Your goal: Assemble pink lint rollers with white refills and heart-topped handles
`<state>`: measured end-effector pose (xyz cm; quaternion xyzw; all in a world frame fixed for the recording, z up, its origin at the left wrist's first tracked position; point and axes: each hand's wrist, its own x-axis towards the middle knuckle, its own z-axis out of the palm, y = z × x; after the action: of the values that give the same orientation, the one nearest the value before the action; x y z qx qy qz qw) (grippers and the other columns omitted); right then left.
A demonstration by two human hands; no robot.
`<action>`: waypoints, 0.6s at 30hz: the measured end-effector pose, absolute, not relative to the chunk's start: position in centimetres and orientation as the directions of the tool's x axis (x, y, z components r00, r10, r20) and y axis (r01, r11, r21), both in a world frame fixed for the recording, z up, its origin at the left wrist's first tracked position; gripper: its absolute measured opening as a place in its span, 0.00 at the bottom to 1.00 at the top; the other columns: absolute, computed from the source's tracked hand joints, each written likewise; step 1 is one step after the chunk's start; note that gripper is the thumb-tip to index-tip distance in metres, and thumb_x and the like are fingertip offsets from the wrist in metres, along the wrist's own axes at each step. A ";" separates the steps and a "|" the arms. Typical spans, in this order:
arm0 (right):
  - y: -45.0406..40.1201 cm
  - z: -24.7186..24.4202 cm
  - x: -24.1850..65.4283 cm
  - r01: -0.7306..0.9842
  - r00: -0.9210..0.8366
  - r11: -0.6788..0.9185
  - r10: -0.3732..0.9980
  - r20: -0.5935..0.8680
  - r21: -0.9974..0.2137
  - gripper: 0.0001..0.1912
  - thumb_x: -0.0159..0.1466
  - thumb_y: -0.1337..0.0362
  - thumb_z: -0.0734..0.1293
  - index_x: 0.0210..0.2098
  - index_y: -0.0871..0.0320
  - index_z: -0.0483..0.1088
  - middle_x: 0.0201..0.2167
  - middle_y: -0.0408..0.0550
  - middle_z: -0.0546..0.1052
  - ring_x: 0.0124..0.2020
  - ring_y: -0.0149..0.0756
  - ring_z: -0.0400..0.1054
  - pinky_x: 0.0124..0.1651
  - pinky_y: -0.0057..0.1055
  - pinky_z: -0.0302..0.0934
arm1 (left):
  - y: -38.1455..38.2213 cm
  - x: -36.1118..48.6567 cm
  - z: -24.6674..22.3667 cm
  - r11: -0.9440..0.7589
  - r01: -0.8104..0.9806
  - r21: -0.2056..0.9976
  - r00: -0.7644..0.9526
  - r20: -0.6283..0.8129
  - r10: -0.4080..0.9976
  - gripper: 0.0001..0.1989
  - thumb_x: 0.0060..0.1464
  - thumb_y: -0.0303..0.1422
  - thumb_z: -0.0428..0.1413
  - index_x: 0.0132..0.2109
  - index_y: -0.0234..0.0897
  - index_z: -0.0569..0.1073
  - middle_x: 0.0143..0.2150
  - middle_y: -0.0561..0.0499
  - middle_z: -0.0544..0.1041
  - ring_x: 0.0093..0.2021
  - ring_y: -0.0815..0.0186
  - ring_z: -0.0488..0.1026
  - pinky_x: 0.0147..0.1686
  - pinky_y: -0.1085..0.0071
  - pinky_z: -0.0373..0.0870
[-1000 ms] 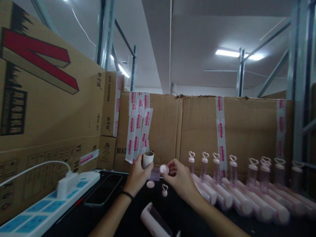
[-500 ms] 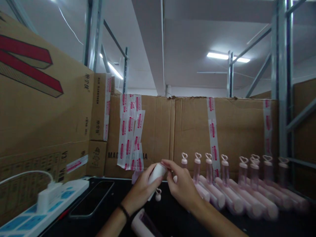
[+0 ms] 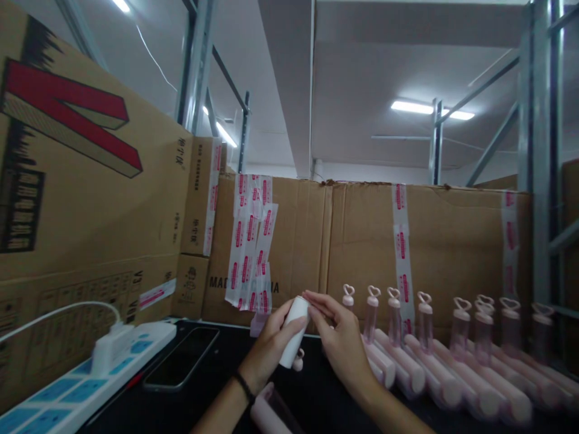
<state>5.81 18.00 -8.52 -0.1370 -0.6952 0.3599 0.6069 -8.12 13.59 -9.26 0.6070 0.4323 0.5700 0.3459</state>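
A smooth white cylinder [image 3: 295, 330] tilts up and to the right in my left hand [image 3: 270, 345], whose thumb lies across its front. My right hand [image 3: 342, 340] is bent in at the cylinder's upper end. Its fingertips are drawn together there, and what they pinch is hidden. Just behind the cylinder's lower end, a small pink cap with a loop [image 3: 298, 360] shows partly. Below my left wrist lies a pink cylinder with a clear part [image 3: 270, 413], cut off by the bottom edge.
Several clear pinkish tubes with heart-loop caps [image 3: 425, 313] stand at the right, behind several pink cylinders [image 3: 474, 380] lying down. On the left are a phone [image 3: 183, 361] and a power strip [image 3: 104, 374] with a plugged-in charger. Cardboard [image 3: 298, 241] walls the back.
My view has swung slightly left, so everything sits further right. The white cylinder shows more of its length below my left thumb. Both hands stay together around it.
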 end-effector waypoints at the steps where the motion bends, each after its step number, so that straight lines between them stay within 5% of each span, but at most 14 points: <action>1: 17.9 -8.5 5.9 -0.234 -0.236 0.713 0.618 0.750 -0.661 0.13 0.66 0.65 0.65 0.48 0.56 0.76 0.50 0.52 0.80 0.51 0.43 0.75 0.56 0.40 0.68 | 13.6 -8.2 -9.3 -0.385 0.113 0.916 -0.023 0.389 0.921 0.31 0.58 0.45 0.52 0.66 0.43 0.60 0.40 0.48 0.76 0.22 0.65 0.75 0.20 0.69 0.71; 7: 19.2 -8.0 5.9 -0.041 -0.398 0.818 0.514 0.760 -0.574 0.16 0.67 0.66 0.61 0.50 0.54 0.75 0.49 0.49 0.81 0.51 0.41 0.75 0.54 0.37 0.68 | 14.1 -9.5 -8.9 -0.465 0.103 0.880 -0.103 0.474 0.875 0.29 0.50 0.38 0.61 0.60 0.45 0.70 0.51 0.47 0.77 0.41 0.60 0.77 0.33 0.71 0.74; 11: 21.6 -8.3 4.9 0.167 -0.358 0.818 0.570 0.739 -0.550 0.22 0.69 0.65 0.55 0.59 0.58 0.68 0.57 0.54 0.76 0.56 0.39 0.71 0.55 0.35 0.66 | 15.1 -11.8 -8.8 -0.490 0.118 0.863 -0.287 0.502 0.816 0.25 0.50 0.40 0.61 0.56 0.43 0.71 0.42 0.50 0.78 0.35 0.61 0.76 0.29 0.72 0.71; 18: 21.7 -10.6 0.6 0.548 -0.552 0.776 0.616 0.562 -0.312 0.07 0.58 0.65 0.70 0.33 0.59 0.81 0.37 0.58 0.83 0.48 0.51 0.74 0.52 0.40 0.62 | 16.1 -15.4 -9.4 -0.532 0.172 0.829 -0.560 0.526 0.640 0.21 0.54 0.41 0.60 0.52 0.39 0.69 0.32 0.55 0.73 0.26 0.68 0.72 0.26 0.71 0.68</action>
<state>0.56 21.70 -10.57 -0.3309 -0.8796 0.0501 0.3380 -15.40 16.13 -9.37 0.4426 0.4584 0.7550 0.1548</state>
